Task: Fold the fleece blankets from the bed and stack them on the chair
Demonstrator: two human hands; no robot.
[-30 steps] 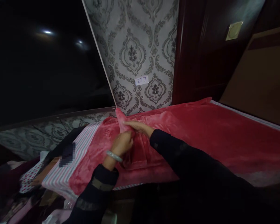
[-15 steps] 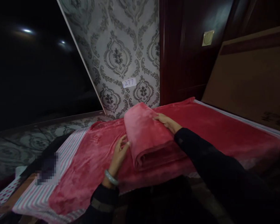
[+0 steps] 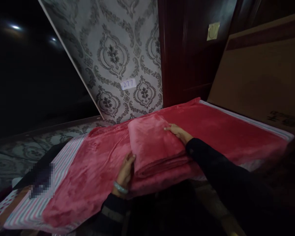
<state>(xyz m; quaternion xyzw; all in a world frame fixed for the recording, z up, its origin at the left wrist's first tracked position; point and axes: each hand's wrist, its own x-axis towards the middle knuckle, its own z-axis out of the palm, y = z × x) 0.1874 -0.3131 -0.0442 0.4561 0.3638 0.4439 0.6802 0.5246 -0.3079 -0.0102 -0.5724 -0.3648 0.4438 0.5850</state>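
Observation:
A pink-red plush blanket [image 3: 153, 141], folded into a thick bundle with rounded layers along its near edge, lies on a larger spread of red plush cloth [image 3: 218, 127]. Against the bundle's left edge rests my left hand [image 3: 126, 168], fingers slightly bent and not wrapped round it; a pale bangle circles the wrist. My right hand [image 3: 179, 132] lies on the top right part of the bundle with its fingers stretched out. The far side of the bundle is partly covered by the right hand and dark sleeve.
Striped cloth [image 3: 36, 209] borders the red spread at left, near a blurred dark item [image 3: 42, 182]. A large black screen [image 3: 39, 72] leans at left, and a cardboard box [image 3: 263, 72] stands at right. Patterned wallpaper [image 3: 113, 55] carries a paper label [image 3: 128, 84] reading 277.
The folded bundle's raised top has sunk and now lies flatter. My left hand has come against its left edge, while my right hand stays on top. The view has shifted slightly.

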